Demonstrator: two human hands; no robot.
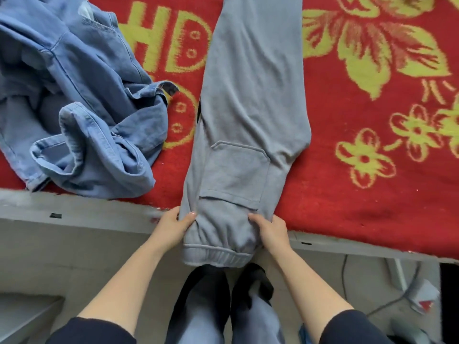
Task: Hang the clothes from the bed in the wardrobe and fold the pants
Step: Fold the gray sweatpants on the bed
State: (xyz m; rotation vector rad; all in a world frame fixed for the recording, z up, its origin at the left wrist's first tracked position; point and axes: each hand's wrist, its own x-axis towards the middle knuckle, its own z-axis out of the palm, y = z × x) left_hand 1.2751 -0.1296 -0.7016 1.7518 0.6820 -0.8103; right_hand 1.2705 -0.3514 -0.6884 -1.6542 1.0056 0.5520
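Grey sweatpants [248, 100] lay lengthwise across bed [372, 194], cuff overhanging near edge. Left hand [171, 225] and right hand [272, 230] fingers clamped on fabric above cuff. Judged soft, light, limp; hold both edges.

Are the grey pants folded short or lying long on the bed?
Lying long: the grey pants run up the bed out of view, cuffs overhanging its edge.

The grey sweatpants [248, 120] looked soft, matt fleece; the crumpled blue jeans [82, 108] were stitched denim; the red-and-yellow blanket [360, 170] appeared fuzzy.
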